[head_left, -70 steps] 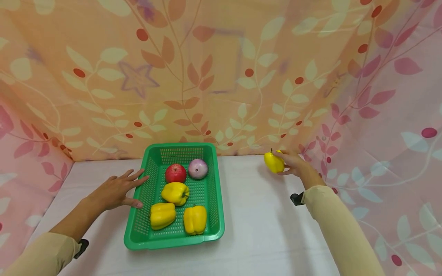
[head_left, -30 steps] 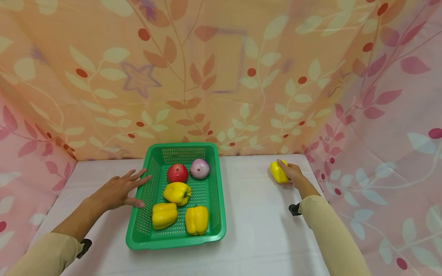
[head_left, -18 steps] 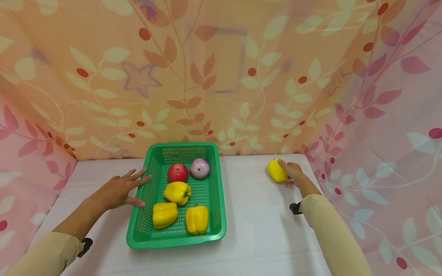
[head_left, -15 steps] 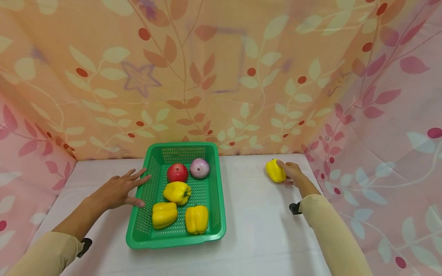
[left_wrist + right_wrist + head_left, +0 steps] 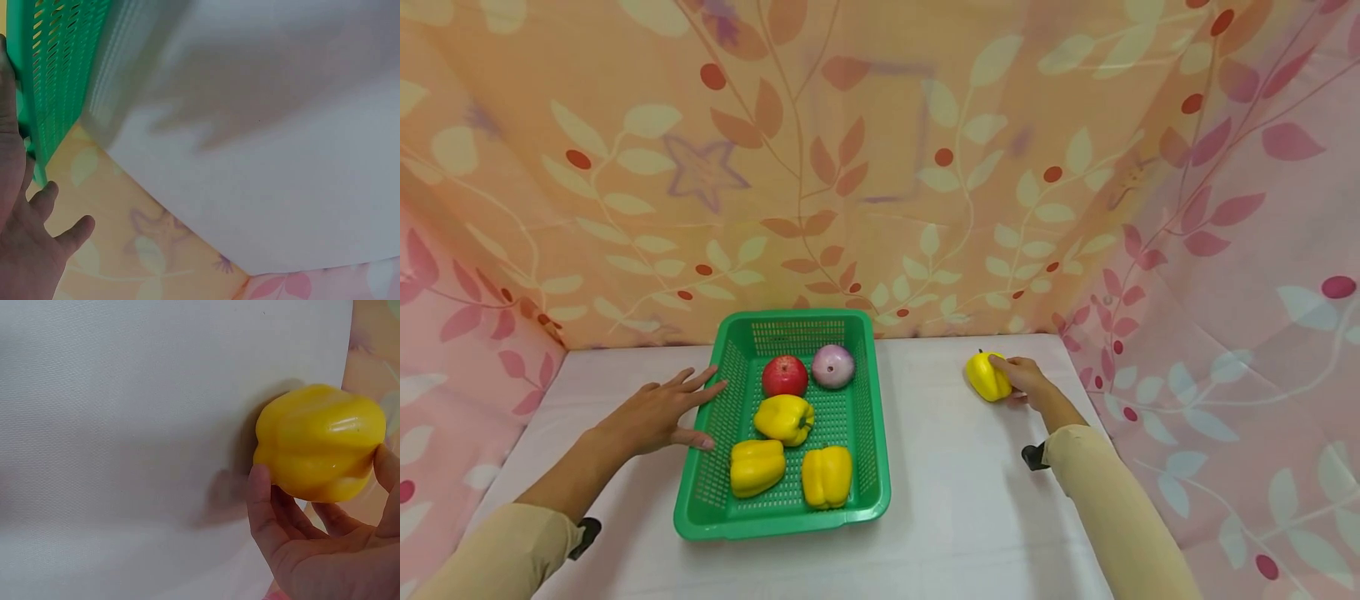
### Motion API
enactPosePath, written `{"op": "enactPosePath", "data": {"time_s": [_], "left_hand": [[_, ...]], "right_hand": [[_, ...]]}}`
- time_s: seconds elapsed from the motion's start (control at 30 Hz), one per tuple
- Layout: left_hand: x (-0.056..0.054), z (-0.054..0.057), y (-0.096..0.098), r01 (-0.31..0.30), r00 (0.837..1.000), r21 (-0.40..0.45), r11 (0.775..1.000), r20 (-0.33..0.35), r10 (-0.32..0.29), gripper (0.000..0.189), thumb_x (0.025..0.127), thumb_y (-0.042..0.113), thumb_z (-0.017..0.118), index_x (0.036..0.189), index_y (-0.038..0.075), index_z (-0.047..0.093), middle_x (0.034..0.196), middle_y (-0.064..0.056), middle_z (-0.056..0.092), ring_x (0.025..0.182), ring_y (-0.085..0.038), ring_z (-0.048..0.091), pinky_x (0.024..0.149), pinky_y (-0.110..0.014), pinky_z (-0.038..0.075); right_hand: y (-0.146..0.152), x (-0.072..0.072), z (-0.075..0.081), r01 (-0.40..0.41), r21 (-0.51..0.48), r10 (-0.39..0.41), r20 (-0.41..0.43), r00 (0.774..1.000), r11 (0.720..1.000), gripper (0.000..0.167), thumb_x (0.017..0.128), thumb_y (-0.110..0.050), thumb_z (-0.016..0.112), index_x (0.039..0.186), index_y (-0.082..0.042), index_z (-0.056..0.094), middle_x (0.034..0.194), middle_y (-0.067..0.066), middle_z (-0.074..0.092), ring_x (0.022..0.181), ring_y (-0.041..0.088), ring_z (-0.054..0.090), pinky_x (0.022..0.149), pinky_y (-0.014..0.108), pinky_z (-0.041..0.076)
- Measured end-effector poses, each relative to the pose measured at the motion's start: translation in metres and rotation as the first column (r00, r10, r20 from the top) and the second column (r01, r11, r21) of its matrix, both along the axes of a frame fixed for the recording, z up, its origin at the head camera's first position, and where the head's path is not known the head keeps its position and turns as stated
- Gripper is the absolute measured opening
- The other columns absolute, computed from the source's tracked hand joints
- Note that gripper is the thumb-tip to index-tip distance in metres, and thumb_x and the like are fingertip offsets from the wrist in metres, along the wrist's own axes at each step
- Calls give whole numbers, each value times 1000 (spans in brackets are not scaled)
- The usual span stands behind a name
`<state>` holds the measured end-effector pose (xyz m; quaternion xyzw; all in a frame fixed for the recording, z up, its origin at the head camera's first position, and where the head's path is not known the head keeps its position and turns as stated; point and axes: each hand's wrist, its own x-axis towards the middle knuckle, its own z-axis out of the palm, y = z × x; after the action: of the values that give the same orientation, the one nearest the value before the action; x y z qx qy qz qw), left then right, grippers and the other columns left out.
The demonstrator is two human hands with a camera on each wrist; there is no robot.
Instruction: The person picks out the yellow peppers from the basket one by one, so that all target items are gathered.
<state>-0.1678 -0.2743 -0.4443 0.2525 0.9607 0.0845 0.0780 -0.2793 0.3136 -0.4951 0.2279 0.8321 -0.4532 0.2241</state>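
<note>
My right hand point(image 5: 1028, 382) grips a yellow bell pepper point(image 5: 987, 377) by its right side, right of the basket. Its dark stem points up and away. In the right wrist view, thumb and fingers hold the pepper point(image 5: 320, 444) close above the white surface; whether it touches there I cannot tell. Spread fingers of my left hand point(image 5: 651, 415) reach over the left rim of a green plastic basket point(image 5: 882, 450). Inside lie a red pomegranate-like fruit point(image 5: 785, 377), a pale purple round vegetable point(image 5: 832, 367) and three more yellow bell peppers point(image 5: 784, 419).
A white-covered table point(image 5: 947, 517) spreads beneath everything. Leaf-patterned cloth point(image 5: 880, 192) hangs behind the table's back edge, with pink cloth point(image 5: 1247, 375) along the right side and also on the left.
The right hand first lowered the pepper toward the table and rightward, then shifted it leftward, its stem turning into view. My left hand stays at the basket rim, and the basket's contents keep their places.
</note>
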Motion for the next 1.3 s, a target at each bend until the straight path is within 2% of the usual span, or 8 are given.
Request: {"op": "enactPosePath", "data": {"time_s": [0.23,0.37,0.53,0.67,0.77,0.93,1.1,1.3], "left_hand": [[0,1,0,2,1000,-4,1000,-5,-2,94,76,61,75,147,7,47,154,-24,37,136,-57,33,94,-75,37],[1,0,0,2,1000,-5,1000,-5,-2,94,76,61,75,147,7,47,155,-24,36,135,-57,34,94,-75,38],[1,-1,0,7,1000,-4,1000,-8,-7,94,76,61,75,147,6,48,154,-25,37,135,-58,35,93,-75,39],[0,-1,0,12,1000,-5,1000,-15,-12,94,76,61,75,147,6,48,154,-25,37,134,-57,35,92,-75,39],[0,-1,-1,12,1000,-5,1000,-17,-12,94,75,61,75,147,6,48,154,-25,37,134,-57,35,92,-75,39],[1,0,-1,7,1000,5,1000,-14,-7,93,76,60,76,147,6,48,154,-25,37,134,-57,35,93,-75,38],[1,-2,-2,3,1000,7,1000,-10,-3,94,76,60,76,147,6,48,154,-25,37,135,-57,34,93,-76,38],[1,-1,-1,3,1000,7,1000,-9,-3,93,76,61,75,147,6,48,154,-24,36,135,-57,34,93,-75,38]], "right_hand": [[2,1,-1,31,0,-31,-10,999,1000,76,101,-54,47,151,1,29,131,21,45,104,32,51,93,41,54],[1,1,2,55,13,-55,-11,998,998,78,101,-55,45,151,2,27,135,23,43,108,35,50,95,43,53],[-5,-1,20,119,68,-115,-62,991,991,85,99,-56,47,156,1,16,153,27,29,130,42,39,103,53,47],[-18,-4,43,137,91,-123,-144,982,986,88,97,-54,51,157,-2,13,158,26,22,137,44,33,104,58,43],[-32,-4,61,78,64,-64,-196,978,995,90,96,-57,53,158,-5,14,159,25,22,138,43,33,106,59,41],[-63,-1,86,-75,-67,55,-250,967,995,90,96,-54,58,159,-7,14,161,21,20,141,44,31,105,60,41],[-94,7,104,-213,-185,168,-231,958,959,85,97,-49,59,158,-10,16,160,20,23,142,45,30,98,57,49],[-126,19,116,-348,-250,297,-222,929,903,77,98,-46,58,157,-13,21,157,16,33,142,42,35,92,53,54]]}}
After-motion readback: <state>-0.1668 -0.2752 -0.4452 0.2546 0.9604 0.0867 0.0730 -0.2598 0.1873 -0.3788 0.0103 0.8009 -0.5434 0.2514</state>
